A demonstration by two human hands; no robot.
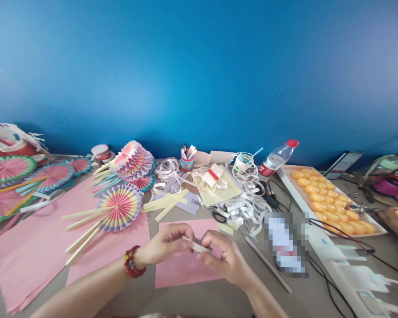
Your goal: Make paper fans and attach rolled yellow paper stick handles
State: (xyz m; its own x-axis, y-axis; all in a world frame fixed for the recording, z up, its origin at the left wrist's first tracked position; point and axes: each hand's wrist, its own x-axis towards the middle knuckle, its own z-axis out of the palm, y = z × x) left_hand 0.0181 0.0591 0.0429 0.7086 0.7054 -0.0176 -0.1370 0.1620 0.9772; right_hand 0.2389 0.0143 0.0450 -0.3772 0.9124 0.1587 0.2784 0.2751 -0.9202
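My left hand (167, 244) pinches one end of a short pale folded paper strip (201, 248), and my right hand (227, 256) grips its other end. Both hands are just above a pink paper sheet (172, 269), which they partly cover. To their left lies a pleated paper fan (121, 207) in pink, yellow and purple, with pale yellow sticks. Behind the hands, yellow paper strips (167, 204) cross over lilac paper. Scissors (219, 216) with dark handles lie just beyond the right hand, partly hidden under papers.
Larger pink sheets (29, 251) and more pleated fans (53, 176) lie left. White paper curls (243, 214), a bottle (277, 158), a cup of pens (187, 160) and a tray of orange pieces (334, 201) stand farther back. A grey rod (268, 265) and cables lie right. Another person's hand (396, 225) shows far right.
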